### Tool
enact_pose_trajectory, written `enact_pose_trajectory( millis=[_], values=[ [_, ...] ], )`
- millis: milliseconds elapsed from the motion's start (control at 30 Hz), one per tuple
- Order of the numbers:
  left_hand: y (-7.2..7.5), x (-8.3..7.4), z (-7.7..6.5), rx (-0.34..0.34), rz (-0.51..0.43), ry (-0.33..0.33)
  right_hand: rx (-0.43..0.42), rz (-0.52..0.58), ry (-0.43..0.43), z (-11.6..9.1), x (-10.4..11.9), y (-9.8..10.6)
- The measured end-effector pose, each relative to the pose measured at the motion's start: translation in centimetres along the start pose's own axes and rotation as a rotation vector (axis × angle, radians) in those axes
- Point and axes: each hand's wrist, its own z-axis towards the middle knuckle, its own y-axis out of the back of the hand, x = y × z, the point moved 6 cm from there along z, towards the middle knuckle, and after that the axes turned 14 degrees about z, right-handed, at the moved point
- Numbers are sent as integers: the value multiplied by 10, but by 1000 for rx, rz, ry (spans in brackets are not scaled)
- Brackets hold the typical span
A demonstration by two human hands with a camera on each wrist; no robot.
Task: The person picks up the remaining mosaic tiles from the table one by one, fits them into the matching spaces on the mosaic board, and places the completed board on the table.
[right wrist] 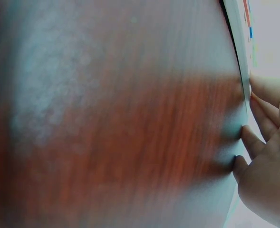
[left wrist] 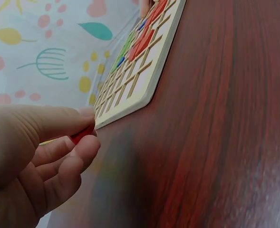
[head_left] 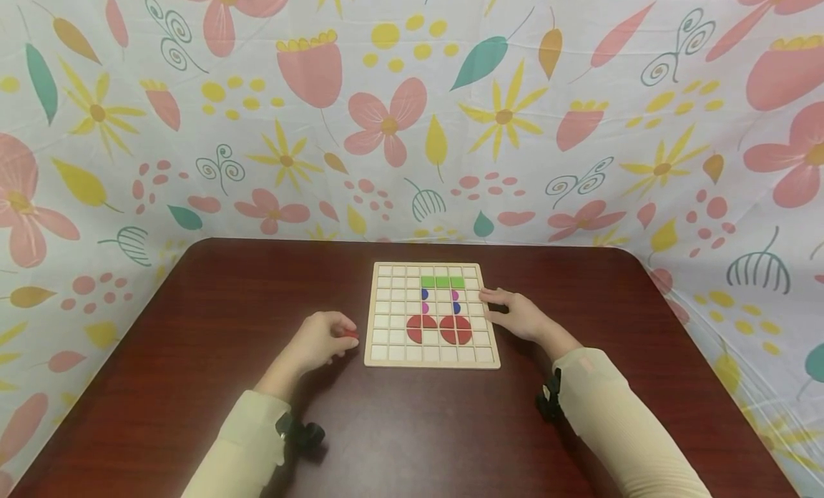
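Observation:
A pale wooden grid board (head_left: 390, 353) lies on the table. Set in its cells are a row of green squares (head_left: 442, 282), small blue and pink half-round pieces (head_left: 456, 308), and red quarter-round pieces (head_left: 455, 330). The red ones form a full circle on the right; the left circle lacks its lower right quarter. Left of the board, my left hand (head_left: 320, 338) pinches a small red piece (left wrist: 82, 135) between thumb and fingertips, which hide most of it. My right hand (head_left: 520, 316) touches the board's right edge with extended fingers and thumb.
The dark reddish wooden table (head_left: 412, 426) extends around the board, its surface shiny in front. Behind it and along the sides hangs a white cloth (head_left: 386, 190) printed with flowers and leaves. A black wrist device (head_left: 305, 435) sits at the left cuff, another (head_left: 548, 398) at the right.

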Motion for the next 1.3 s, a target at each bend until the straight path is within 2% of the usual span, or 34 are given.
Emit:
enact_pose_trajectory(
  millis=[567,800,1067,1300],
  values=[
    [-17,-26,8,26,-51,-111,-6,-1,-1,-2,2,0],
    [-20,-34,8,28,-29,-147,-9,-8,-2,-2,1,0],
    [-23,-38,9,35,-65,-155,0,4,-1,0,3,-1],
    [-21,-42,9,-4,-48,-154,-1,4,-1,-1,2,-1]
  ],
)
